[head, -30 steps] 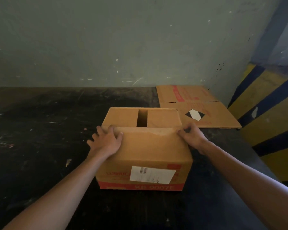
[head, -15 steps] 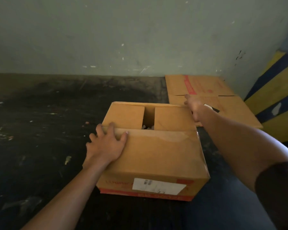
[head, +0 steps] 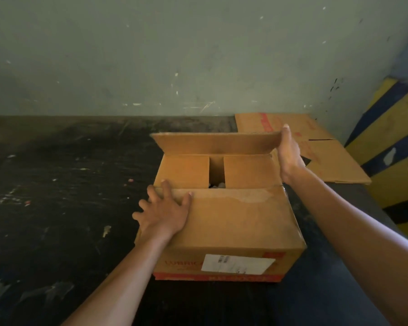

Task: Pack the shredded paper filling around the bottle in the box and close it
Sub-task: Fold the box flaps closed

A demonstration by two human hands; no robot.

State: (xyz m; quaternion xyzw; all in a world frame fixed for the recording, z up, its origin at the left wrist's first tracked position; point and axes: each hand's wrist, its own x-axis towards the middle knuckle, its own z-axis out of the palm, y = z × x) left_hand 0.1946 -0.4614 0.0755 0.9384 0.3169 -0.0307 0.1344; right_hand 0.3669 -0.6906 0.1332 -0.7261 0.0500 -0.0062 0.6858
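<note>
A brown cardboard box (head: 233, 231) with a white label on its front sits on the dark floor. Its near flap is folded down, and my left hand (head: 165, 212) lies flat on it with fingers spread. The two side flaps are folded in, leaving a narrow gap where a little white shredded paper (head: 218, 185) shows. The far flap (head: 217, 143) stands raised, and my right hand (head: 290, 154) holds its right end. The bottle is hidden inside.
A flattened cardboard sheet (head: 327, 158) lies on the floor behind and right of the box. A green wall stands close behind. A yellow and blue striped surface (head: 396, 147) rises at the right. Small bits of debris dot the floor at the left.
My right hand left the near flap, reached to the back of the box and lifted the far flap upright. My left hand stayed pressing the near flap down.
</note>
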